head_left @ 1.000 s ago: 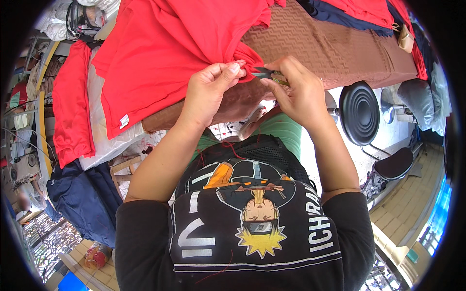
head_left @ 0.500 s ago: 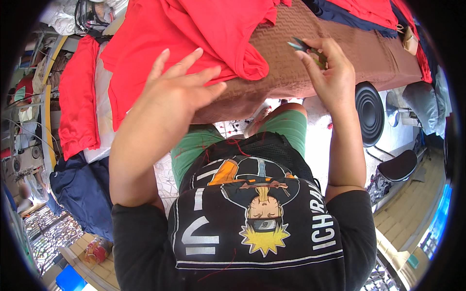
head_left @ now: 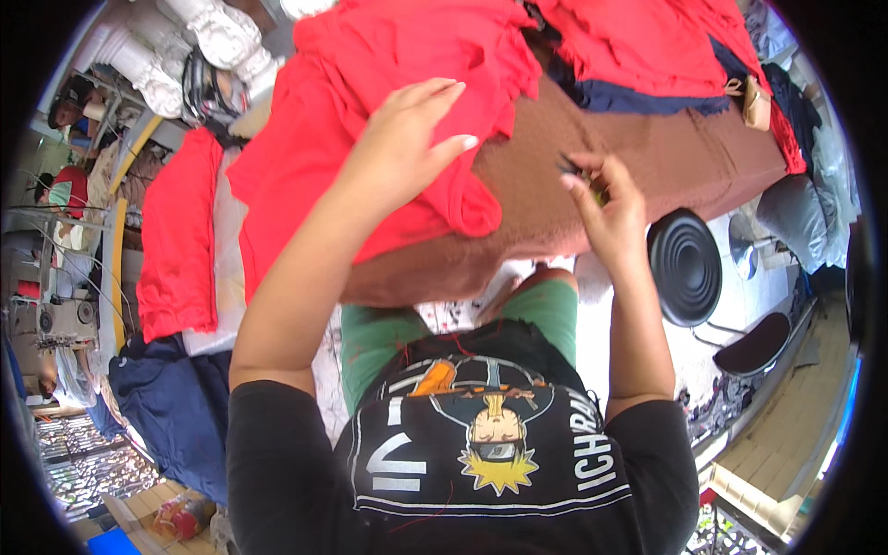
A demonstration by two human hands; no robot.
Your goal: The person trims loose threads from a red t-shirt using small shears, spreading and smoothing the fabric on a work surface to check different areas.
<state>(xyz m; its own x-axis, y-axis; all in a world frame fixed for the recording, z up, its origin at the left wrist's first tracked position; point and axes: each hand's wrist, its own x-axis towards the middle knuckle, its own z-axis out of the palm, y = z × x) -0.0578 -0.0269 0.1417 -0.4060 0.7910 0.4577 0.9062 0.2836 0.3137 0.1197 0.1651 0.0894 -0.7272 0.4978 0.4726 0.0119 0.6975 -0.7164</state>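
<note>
My left hand point(head_left: 404, 143) is over a rumpled red garment point(head_left: 319, 139), fingers stretched forward and thumb apart, holding nothing. Whether it touches the fabric, I cannot tell. In my right hand point(head_left: 612, 211) is a small pair of thread snips point(head_left: 571, 166), pinched between thumb and fingers. Their dark blades point up and left, and the fingers cover most of the yellowish handle. That hand is above the brown cloth point(head_left: 647, 153) on the table, right of the red garment.
More red garments point(head_left: 638, 46) and a navy one point(head_left: 638, 95) lie at the far right. Left of the table are another red garment point(head_left: 176, 250) and navy cloth point(head_left: 171, 398). A black round stool point(head_left: 684, 268) stands at right. A sewing machine point(head_left: 69, 319) shows at far left.
My left hand has reached forward and right over the red garment, its fingers now closer together. My right hand still grips the snips, slightly lower in view. The view has shifted.
</note>
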